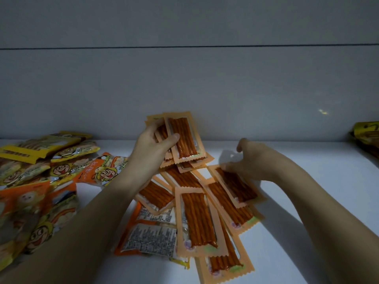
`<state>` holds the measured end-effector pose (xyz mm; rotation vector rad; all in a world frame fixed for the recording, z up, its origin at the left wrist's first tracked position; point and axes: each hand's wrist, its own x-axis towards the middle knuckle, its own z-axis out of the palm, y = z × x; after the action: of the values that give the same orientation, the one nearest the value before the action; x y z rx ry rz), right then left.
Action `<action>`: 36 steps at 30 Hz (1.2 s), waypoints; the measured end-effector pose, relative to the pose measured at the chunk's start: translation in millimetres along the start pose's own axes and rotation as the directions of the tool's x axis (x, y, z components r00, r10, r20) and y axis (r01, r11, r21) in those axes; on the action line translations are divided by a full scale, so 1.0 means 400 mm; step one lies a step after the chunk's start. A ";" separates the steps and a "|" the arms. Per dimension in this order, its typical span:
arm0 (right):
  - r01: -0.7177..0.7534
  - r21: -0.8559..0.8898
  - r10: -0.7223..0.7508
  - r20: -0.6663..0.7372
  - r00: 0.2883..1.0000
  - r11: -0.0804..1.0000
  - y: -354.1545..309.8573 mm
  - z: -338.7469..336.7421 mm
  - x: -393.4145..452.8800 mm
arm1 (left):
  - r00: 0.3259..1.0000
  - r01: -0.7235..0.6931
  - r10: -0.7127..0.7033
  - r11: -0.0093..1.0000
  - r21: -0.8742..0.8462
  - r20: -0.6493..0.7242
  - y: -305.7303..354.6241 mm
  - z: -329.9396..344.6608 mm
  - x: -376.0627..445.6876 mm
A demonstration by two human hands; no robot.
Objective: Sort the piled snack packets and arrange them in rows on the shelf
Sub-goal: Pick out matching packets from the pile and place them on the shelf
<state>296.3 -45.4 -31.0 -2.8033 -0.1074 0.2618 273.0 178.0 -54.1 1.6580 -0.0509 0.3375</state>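
Several pale-orange packets of reddish-brown snack sticks [196, 218] lie fanned out on the white shelf [297, 232]. My left hand [153, 144] grips a small stack of the same stick packets [182, 138], lifted near the back wall. My right hand [252, 158] reaches down with curled fingers onto the top edge of one stick packet [238, 185] lying at the right of the spread. Two orange packets lie face down [151, 232], their printed labels up, under the left of the spread.
A heap of yellow and orange cartoon-face snack packets [41, 181] covers the shelf's left side. More yellow packets [367, 136] sit at the far right edge. The grey back wall [205, 89] rises just behind the packets.
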 end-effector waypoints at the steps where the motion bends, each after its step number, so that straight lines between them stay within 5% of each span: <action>1: 0.002 0.032 -0.003 0.034 0.999 0.999 -0.001 -0.005 0.000 | 1.000 0.000 0.000 1.000 -0.002 -0.011 -0.002 -0.002 0.002; 11: 0.079 0.294 -0.076 -0.022 0.997 0.953 0.027 0.003 0.032 | 0.997 -0.074 0.074 0.997 0.009 0.016 -0.016 -0.010 0.013; 18: 0.186 0.859 0.011 -0.218 0.976 0.477 -0.005 0.003 0.037 | 0.996 -0.038 0.035 0.998 0.040 0.080 -0.008 -0.004 -0.001; 24: 0.170 0.884 0.041 -0.208 0.977 0.435 -0.051 0.041 0.010 | 0.987 -0.021 0.011 0.998 0.063 0.162 0.042 0.014 -0.022; 32: 0.156 0.804 0.147 -0.289 0.946 0.574 -0.101 0.016 -0.055 | 0.954 0.173 -0.153 0.983 -0.058 0.260 0.091 0.058 -0.049; 36: 0.144 0.893 0.071 -0.192 0.979 0.427 -0.065 -0.068 -0.120 | 0.960 0.105 -0.102 0.994 0.001 0.259 0.163 0.108 -0.025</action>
<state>253.3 -34.2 10.7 -1.6831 0.0280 -0.0122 256.6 126.3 2.9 1.6770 -0.1616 0.0389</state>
